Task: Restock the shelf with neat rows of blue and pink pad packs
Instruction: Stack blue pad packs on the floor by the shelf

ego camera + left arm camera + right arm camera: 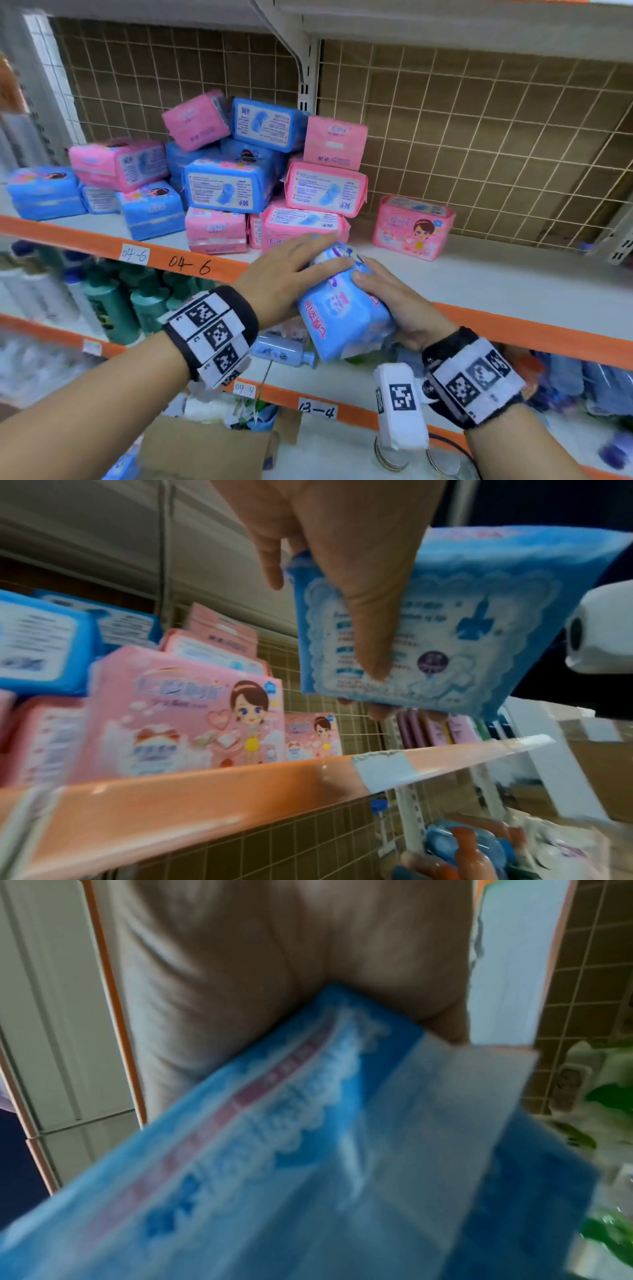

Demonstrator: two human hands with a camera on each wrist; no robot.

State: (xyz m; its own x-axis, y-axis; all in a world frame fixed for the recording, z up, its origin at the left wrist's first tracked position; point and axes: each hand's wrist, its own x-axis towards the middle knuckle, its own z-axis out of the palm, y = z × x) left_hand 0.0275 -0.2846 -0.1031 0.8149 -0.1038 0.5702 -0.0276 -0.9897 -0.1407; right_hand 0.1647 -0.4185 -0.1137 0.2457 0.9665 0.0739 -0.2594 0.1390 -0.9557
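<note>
Blue pad pack (342,308) was held tilted in front of the orange shelf edge (513,329), left hand (287,274) gripping its top with curled fingers (369,631), right hand (400,308) clasping its right side, messy pile of blue and pink packs (239,178) was behind, one pink pack (412,228) was standing upright apart.

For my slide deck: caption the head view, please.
Both hands, left hand and right hand, hold a blue pad pack before a jumbled shelf.

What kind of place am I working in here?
Most likely a shop aisle or stockroom: orange-edged shelves with handwritten location labels, a pile of pink and blue pad packs, and bottles on the shelf below.
</note>
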